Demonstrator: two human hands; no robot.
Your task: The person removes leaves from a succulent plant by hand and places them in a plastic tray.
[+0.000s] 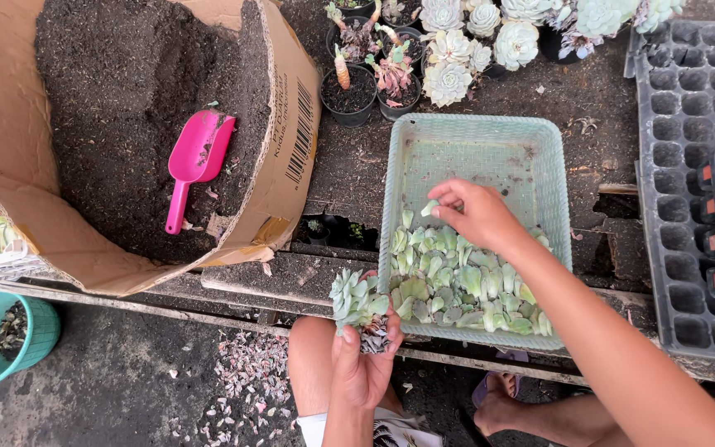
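Left hand (363,364) grips a pale green succulent rosette (356,300) off the counter's near edge. Right hand (477,213) pinches one plucked leaf (429,208) over the green plastic mesh basket (473,136). Risk: a loose pinch drops the leaf outside; tight squeezing likely bruises it.

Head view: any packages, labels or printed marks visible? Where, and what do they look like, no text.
Cardboard box: upper left on the bench, brown, top torn open, filled with dark soil, pink scoop lying on it.
Barcode label: on the box's right outer wall, black bars and black print running sideways.
No signs or screens in view.
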